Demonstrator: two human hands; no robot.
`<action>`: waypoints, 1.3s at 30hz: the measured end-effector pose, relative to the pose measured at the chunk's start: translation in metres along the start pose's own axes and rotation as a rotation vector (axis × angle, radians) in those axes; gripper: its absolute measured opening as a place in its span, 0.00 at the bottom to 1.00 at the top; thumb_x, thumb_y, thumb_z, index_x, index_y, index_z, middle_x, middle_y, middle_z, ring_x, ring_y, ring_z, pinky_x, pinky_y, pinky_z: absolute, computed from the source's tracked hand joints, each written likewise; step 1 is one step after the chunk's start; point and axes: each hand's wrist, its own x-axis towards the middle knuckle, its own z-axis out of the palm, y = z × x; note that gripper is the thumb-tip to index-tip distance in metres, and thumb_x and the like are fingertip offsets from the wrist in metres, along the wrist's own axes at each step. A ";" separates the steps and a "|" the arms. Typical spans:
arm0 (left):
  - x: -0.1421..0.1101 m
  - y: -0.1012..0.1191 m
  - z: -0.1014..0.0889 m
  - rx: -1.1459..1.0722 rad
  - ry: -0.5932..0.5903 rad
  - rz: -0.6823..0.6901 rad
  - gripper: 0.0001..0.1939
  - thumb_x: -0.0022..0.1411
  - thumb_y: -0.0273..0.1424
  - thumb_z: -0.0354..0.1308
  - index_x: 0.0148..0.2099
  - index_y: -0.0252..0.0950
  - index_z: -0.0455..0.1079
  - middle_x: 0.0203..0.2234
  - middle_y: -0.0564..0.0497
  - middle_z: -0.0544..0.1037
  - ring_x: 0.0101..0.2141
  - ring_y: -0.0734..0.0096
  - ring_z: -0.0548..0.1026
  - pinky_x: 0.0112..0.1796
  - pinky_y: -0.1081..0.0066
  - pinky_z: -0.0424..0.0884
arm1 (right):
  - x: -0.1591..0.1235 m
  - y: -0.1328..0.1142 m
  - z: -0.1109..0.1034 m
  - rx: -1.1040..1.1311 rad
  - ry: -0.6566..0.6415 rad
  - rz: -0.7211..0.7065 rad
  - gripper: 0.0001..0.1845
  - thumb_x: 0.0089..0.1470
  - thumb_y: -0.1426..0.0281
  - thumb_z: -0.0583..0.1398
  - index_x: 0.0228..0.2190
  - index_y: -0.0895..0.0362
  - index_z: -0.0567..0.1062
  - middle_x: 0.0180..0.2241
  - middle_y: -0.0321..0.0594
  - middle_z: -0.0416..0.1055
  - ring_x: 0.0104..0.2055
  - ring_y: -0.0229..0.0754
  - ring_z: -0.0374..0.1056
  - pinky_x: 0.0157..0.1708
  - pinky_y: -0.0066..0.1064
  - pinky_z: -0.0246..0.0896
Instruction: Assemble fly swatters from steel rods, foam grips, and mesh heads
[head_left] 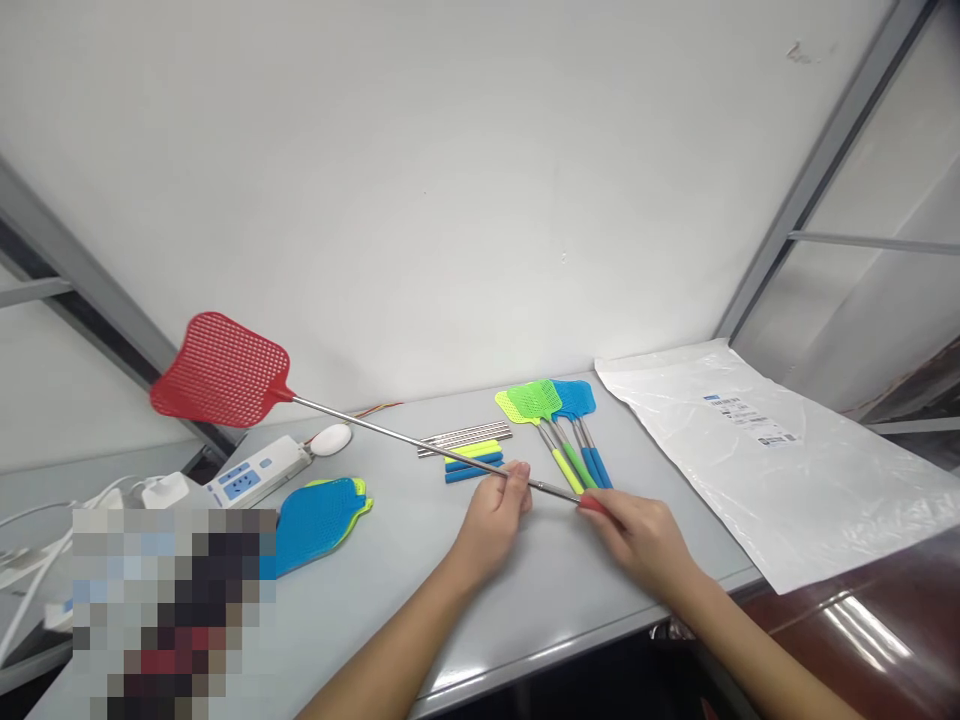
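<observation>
A red fly swatter (225,368) with a perforated head and an extended metal rod slants across the view, its head up at the left. My left hand (496,510) is closed around the rod near its lower end. At the right, my right hand (637,530) grips the red handle, mostly hidden by the fingers. Behind my hands lie assembled green, yellow and blue fly swatters (541,400), heads toward the wall. Beside them are several metal rods (465,436) and loose yellow and blue handle sleeves (474,460). Loose blue and yellow-green swatter heads (319,520) are stacked at left.
A white plastic bag (750,440) with a label hangs over the right table edge. To the left are a power strip (259,470), a white oval object (331,440) and white cables (37,590). The lower left is pixelated. A wall stands behind the grey table (517,620).
</observation>
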 end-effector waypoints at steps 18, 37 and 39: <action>0.031 0.012 -0.093 -0.413 0.802 0.264 0.22 0.63 0.47 0.51 0.25 0.36 0.57 0.17 0.59 0.57 0.17 0.80 0.56 0.18 0.77 0.51 | -0.001 0.004 -0.008 0.068 -0.030 0.048 0.09 0.60 0.65 0.57 0.39 0.54 0.76 0.33 0.38 0.78 0.32 0.38 0.73 0.34 0.28 0.66; 0.030 0.019 -0.140 -0.732 0.865 0.261 0.24 0.69 0.44 0.37 0.27 0.36 0.60 0.15 0.57 0.57 0.16 0.77 0.56 0.21 0.74 0.56 | 0.000 0.007 -0.013 0.047 -0.036 0.067 0.07 0.59 0.66 0.58 0.36 0.53 0.76 0.30 0.34 0.77 0.30 0.36 0.72 0.31 0.26 0.62; 0.030 0.019 -0.135 -0.723 0.849 0.289 0.24 0.69 0.44 0.38 0.27 0.36 0.61 0.15 0.56 0.58 0.17 0.76 0.58 0.22 0.74 0.57 | -0.001 0.009 -0.013 0.014 -0.002 0.066 0.07 0.59 0.66 0.59 0.35 0.54 0.76 0.29 0.35 0.77 0.29 0.37 0.72 0.30 0.26 0.61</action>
